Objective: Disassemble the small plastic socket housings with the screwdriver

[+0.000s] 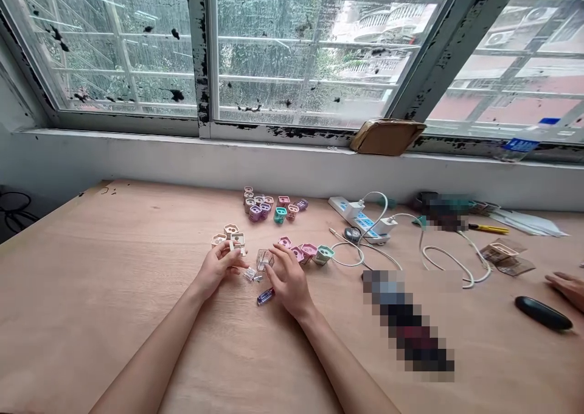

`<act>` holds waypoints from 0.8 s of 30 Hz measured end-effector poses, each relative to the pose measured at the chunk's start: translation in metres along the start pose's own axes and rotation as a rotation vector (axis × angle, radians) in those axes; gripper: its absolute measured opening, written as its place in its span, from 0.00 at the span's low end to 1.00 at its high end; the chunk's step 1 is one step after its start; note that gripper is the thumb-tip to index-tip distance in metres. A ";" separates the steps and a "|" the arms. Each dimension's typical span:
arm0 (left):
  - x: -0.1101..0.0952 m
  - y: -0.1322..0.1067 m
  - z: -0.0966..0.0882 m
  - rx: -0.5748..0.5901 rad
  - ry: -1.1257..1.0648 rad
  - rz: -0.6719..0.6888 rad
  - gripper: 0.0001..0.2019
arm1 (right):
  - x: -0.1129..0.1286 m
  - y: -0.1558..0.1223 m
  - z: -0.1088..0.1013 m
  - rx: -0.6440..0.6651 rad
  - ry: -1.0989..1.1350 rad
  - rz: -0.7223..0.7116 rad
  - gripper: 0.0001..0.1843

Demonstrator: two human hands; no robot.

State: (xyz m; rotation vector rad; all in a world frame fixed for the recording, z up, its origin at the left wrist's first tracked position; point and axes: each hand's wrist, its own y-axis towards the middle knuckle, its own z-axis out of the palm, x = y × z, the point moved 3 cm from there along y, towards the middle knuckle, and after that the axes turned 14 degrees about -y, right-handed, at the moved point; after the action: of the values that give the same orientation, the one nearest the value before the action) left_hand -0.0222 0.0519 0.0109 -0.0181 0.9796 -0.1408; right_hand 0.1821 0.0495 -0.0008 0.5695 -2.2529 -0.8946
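My left hand (pixel 214 274) pinches a small white plastic piece (pixel 236 247) between thumb and fingers. Close to it stand several cream-coloured plastic cases (pixel 231 229). The fingers and thumb of my right hand (pixel 291 285) are closed at the right side of a clear plastic case (pixel 263 260) on the table. Between the hands lie some small clear pieces (pixel 250 274), too small to name. Below my right fingers rests a short blue, see-through object with a dark end (pixel 265 297). Pink cases (pixel 308 253) and a mint-green case (pixel 324 254) sit just beyond my right hand.
Several coloured cases (pixel 264 210) are grouped at the back. Right of them are a white power strip (pixel 360 220), looping white cables (pixel 429 259), a yellow cutter (pixel 489 228) and clear boxes (pixel 506 257). Another person's hand (pixel 568 287) rests near a black oblong object (pixel 542 313).
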 end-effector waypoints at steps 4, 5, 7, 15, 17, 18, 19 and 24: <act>0.003 0.004 -0.004 -0.022 0.071 0.056 0.28 | 0.024 0.001 -0.005 -0.033 -0.103 -0.210 0.08; 0.002 0.004 -0.005 -0.026 0.085 0.078 0.29 | 0.028 0.001 -0.003 0.014 -0.145 -0.241 0.07; 0.000 0.004 -0.005 -0.027 0.080 0.129 0.30 | 0.034 0.001 0.005 0.133 -0.244 -0.260 0.06; -0.006 0.002 -0.002 0.022 0.068 0.228 0.31 | 0.028 0.001 0.021 0.333 -0.255 -0.171 0.13; -0.006 0.002 -0.002 0.023 0.085 0.240 0.30 | 0.026 0.003 0.018 0.312 -0.168 -0.163 0.15; -0.005 0.002 -0.002 0.019 0.091 0.247 0.30 | 0.025 0.004 0.016 0.283 -0.119 -0.150 0.16; -0.005 0.002 -0.002 0.016 0.099 0.253 0.30 | 0.024 0.005 0.012 0.243 -0.070 -0.133 0.17; -0.001 0.003 -0.005 0.033 0.165 0.272 0.28 | 0.020 0.010 -0.004 0.036 0.078 -0.046 0.17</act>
State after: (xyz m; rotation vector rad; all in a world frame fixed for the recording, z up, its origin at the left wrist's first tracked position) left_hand -0.0261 0.0552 0.0087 0.1592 1.1344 0.0935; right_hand 0.1699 0.0426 0.0164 0.6644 -2.1977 -0.8412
